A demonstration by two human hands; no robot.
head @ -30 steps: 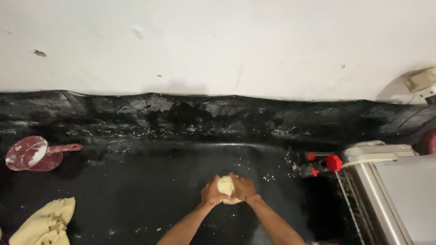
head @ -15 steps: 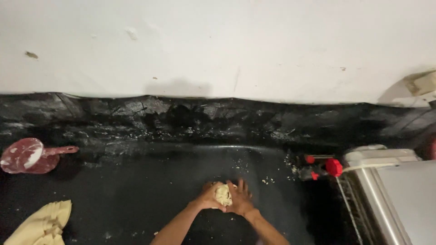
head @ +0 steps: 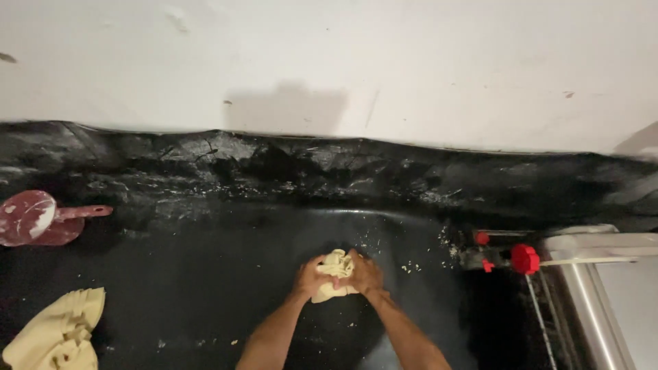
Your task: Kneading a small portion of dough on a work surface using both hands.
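the left hand (head: 312, 277) and the right hand (head: 363, 273) are cupped together around a small pale lump of dough (head: 334, 274), fingers curled in and pressing it from both sides; the dough sits between the palms, its lower edge touching the black work surface (head: 205, 288); both hands are closed on it, with only its top and bottom showing between them; no packages, labels or signs can be made out anywhere near the grip; far to the left of the hands and a little further from the body lies a red scoop (head: 34, 218) with a short handle pointing toward the grip, its bowl smeared white; nearer the body on that same far-left side rests a folded sheet of pale dough (head: 58, 332), well apart from the hands; to the right of the grip stands a metal machine (head: 603, 274) with a round red knob (head: 525, 259) and smaller red fittings beside it, facing the hands; crumbs of dough (head: 410, 266) are scattered just right of the right hand and beyond it; the surface is a glossy black sheet, wrinkled where it climbs behind the grip against a plain white wall (head: 343, 62) with a few small marks and a soft shadow above the hands.
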